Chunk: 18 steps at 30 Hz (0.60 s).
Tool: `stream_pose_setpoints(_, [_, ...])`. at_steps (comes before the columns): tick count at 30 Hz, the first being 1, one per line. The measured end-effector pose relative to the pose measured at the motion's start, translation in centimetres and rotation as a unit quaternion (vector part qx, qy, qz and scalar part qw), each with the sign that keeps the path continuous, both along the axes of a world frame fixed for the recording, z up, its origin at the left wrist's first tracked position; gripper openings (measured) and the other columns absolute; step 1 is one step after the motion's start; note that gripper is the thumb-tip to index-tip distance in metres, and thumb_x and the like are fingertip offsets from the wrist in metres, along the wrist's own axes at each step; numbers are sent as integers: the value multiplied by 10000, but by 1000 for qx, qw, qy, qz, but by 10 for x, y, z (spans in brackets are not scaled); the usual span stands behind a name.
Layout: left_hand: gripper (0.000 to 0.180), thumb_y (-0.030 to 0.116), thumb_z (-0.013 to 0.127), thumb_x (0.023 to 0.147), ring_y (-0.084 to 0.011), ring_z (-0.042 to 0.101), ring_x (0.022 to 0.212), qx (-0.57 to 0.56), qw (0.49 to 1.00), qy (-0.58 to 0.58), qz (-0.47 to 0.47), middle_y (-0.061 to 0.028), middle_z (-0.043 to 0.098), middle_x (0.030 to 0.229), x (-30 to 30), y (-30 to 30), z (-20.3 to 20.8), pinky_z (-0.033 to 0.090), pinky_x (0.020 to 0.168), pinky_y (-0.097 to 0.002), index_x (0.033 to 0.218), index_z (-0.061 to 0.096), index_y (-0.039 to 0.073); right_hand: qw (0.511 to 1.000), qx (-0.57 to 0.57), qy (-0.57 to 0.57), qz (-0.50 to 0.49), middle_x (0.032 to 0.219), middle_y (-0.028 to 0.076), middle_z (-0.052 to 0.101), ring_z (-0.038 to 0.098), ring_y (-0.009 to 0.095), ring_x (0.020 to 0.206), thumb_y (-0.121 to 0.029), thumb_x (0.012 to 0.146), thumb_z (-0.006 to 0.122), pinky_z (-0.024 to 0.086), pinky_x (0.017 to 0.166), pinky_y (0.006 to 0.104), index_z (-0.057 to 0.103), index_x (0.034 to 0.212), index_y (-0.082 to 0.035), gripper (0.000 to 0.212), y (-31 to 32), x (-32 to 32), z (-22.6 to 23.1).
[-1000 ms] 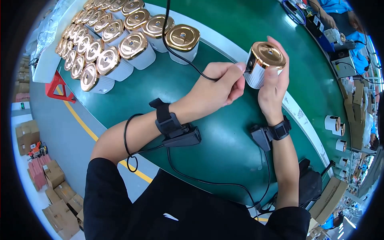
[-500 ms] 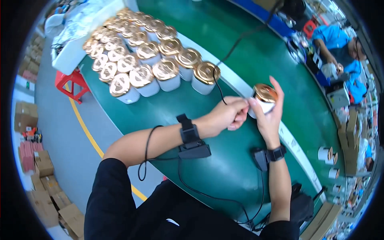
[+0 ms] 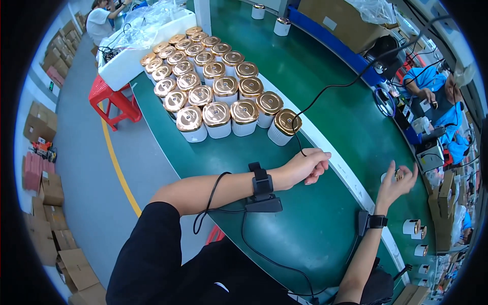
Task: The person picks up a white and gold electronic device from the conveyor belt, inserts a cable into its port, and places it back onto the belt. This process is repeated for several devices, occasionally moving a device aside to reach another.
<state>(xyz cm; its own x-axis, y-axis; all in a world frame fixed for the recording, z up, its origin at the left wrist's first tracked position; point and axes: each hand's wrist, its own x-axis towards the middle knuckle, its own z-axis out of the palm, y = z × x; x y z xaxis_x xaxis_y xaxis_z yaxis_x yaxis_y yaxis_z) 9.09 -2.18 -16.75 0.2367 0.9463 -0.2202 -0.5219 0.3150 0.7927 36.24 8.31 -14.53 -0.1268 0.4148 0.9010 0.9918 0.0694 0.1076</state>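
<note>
My left hand (image 3: 308,165) is curled closed above the green tabletop (image 3: 300,218); whatever its fingers may hold is hidden. A black cable (image 3: 325,91) passes in front of the near row and ends by this hand's knuckles. Farther right, beyond the white rail (image 3: 351,183), my right hand (image 3: 395,188) has its fingers spread. Just behind those fingers is a white canister with a gold lid (image 3: 385,177), mostly covered by the hand. Several similar gold-lidded canisters (image 3: 217,119) stand upright in rows at the left of the table. Each wrist carries a strapped black device.
A white foam box (image 3: 119,71) with clear bags rests by a red stool (image 3: 114,104) at the table's far left. More canisters (image 3: 411,226) stand beyond the rail at right. A co-worker in blue (image 3: 429,79) sits across. Cardboard boxes (image 3: 76,267) are stacked at left.
My right hand has moved right, across the rail, and let go of the canister it held. My left hand stays closed, apart from that canister now. The view has shifted.
</note>
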Motion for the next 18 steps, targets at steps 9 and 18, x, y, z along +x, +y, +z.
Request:
stream_pose_setpoints(9, [258, 221, 521, 961, -83, 520, 471, 192, 939, 219, -182, -27, 560, 618, -2, 6, 2, 397, 425, -252, 876, 619, -2, 402, -514, 415, 634, 1122, 133, 605, 606, 201, 988, -191, 951, 565, 478, 889, 305, 475, 1258, -4, 370, -40, -87, -28])
stream_pose_setpoints(18, [305, 245, 631, 806, -252, 610, 524, 254, 741, 618, -70, -84, 569, 539, -27, -19, 32, 478, 489, -369, 622, 603, 3, 502, -558, 328, 574, 991, 53, 616, 587, 114, 860, -121, 919, 624, 479, 782, 261, 506, 1202, -13, 325, -64, -99, -55])
